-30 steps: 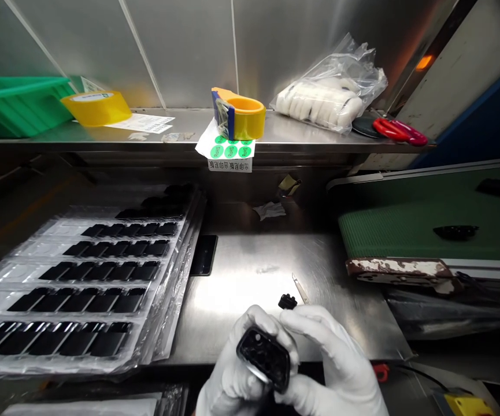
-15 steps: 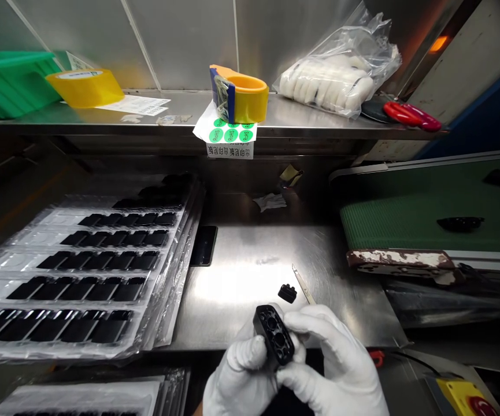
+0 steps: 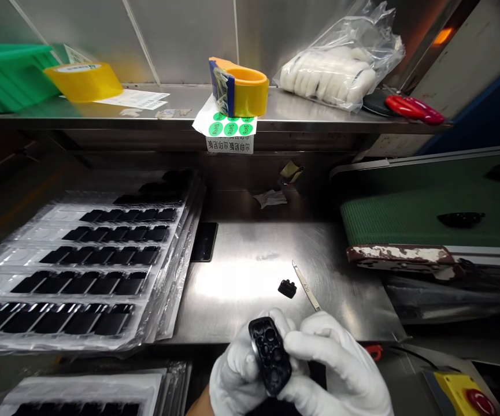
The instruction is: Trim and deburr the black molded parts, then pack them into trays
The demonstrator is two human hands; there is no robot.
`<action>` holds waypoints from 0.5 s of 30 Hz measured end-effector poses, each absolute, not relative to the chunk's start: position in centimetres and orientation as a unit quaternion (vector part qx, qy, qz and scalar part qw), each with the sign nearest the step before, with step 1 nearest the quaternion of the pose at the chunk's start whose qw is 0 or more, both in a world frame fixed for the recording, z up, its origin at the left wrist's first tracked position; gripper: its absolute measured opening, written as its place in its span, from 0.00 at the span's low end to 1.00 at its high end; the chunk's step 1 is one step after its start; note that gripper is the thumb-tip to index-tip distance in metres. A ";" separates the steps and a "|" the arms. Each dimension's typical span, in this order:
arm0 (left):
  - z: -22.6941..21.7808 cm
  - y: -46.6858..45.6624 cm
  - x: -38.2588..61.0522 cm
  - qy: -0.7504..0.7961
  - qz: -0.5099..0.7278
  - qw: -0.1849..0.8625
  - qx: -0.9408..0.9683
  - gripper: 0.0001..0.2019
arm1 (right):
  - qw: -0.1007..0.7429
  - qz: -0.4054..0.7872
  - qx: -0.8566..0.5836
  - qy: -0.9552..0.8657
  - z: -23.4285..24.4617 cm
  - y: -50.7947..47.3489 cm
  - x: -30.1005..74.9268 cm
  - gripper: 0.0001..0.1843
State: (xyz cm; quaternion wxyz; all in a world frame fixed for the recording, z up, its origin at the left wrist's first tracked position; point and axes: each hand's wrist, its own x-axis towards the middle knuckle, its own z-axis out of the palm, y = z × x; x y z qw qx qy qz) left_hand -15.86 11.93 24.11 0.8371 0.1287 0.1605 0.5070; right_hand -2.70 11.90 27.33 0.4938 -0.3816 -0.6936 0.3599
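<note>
Both my hands wear white gloves and meet at the lower middle of the view. Between them is a small black plastic part (image 3: 270, 355), oblong with rounded ends and several round recesses on the face turned to me. My left hand (image 3: 239, 370) grips it from the left, thumb against its side. The fingers of my right hand (image 3: 334, 364) pinch its right edge. On the steel table (image 3: 241, 289) beyond them lies a smaller black piece (image 3: 287, 288). Beside that rests a slim pale scalpel-like knife (image 3: 306, 286), its tip pointing away from me.
Stacked clear trays (image 3: 89, 271) of black parts stand at left, beside a phone (image 3: 205, 241). A green conveyor belt (image 3: 427, 202) carries black pieces at right. The shelf above holds a tape dispenser (image 3: 250, 92), yellow tape (image 3: 82, 84) and bagged gloves (image 3: 328, 78). A red button (image 3: 479, 401) sits lower right.
The black part has tilted in my hands, so its recessed face now shows more fully. Both hands have shifted slightly down and right, and more of the knife is uncovered.
</note>
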 end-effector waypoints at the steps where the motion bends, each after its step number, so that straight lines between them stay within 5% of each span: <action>1: 24.1 12.0 -15.9 0.160 0.505 0.839 0.127 0.24 | 0.497 0.353 -0.385 -0.693 27.3 11.9 -2.7 0.20; 10: 25.2 12.0 -17.1 0.232 0.469 0.826 0.210 0.23 | 0.454 0.338 -0.381 -0.732 27.3 11.7 -1.6 0.24; 15: 27.7 13.2 -18.8 0.387 0.462 0.696 0.390 0.19 | 0.370 0.244 -0.419 -0.792 27.8 12.6 -0.4 0.13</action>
